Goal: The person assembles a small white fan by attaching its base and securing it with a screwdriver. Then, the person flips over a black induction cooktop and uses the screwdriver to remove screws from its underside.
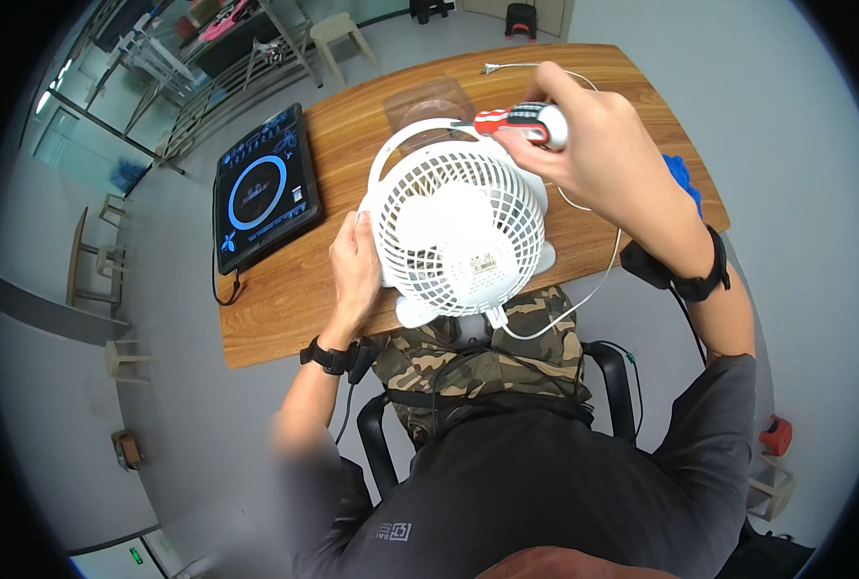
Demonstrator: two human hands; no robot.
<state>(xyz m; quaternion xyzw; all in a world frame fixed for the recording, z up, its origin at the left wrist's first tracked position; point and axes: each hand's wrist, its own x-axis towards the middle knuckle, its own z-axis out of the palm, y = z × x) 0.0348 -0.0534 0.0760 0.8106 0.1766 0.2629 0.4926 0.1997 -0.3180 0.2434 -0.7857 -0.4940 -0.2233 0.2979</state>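
The two hands are apart, each on its own thing. The right hand (598, 135) is closed around a screwdriver (516, 122) with a red, black and white handle, its shaft pointing left at the top of the fan; whether the tip touches, I cannot tell. The left hand (355, 259) clasps the left side of the white fan (458, 232), thumb along the rim.

The fan sits at the near edge of the wooden counter (285, 309), its lower part reaching over the lap in this view. A white cord (584, 294) leaves its bottom and loops to the right; a plug (490, 68) lies near the far edge.

Behind the fan is a brown see-through sheet (420, 101). To the left lies a black cooktop (265, 188) with a blue ring; at the right edge, a blue cloth (682, 181). Beyond the counter stand a pale stool (340, 43) and a metal rack (299, 72).
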